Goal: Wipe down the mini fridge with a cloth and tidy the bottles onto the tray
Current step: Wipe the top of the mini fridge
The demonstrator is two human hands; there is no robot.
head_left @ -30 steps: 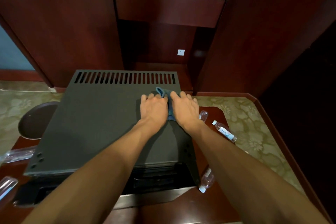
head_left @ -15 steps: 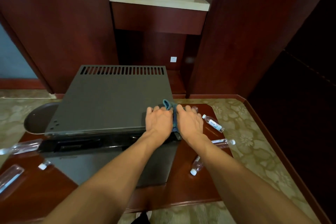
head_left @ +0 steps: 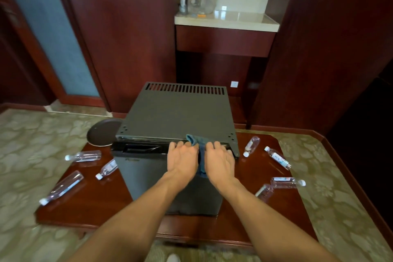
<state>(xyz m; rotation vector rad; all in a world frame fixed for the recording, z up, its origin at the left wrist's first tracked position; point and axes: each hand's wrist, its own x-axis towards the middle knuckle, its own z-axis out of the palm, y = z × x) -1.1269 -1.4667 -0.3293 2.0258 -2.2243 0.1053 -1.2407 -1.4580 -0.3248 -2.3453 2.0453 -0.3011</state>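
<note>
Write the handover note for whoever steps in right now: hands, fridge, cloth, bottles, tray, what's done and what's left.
Hands: left hand and right hand both lie flat, pressing the blue cloth against the top front edge of the mini fridge.
Things: the fridge stands on the wooden table. The round dark tray sits at its left rear corner with no bottle on it.
Bottles: seven lie loose on the table, three left, four right.
Done: wiping is underway.
Left: finish the fridge, then move every bottle onto the tray.

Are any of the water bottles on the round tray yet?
No, the round tray behind the mini fridge holds nothing, and the bottles, like one, lie on the table.
</note>
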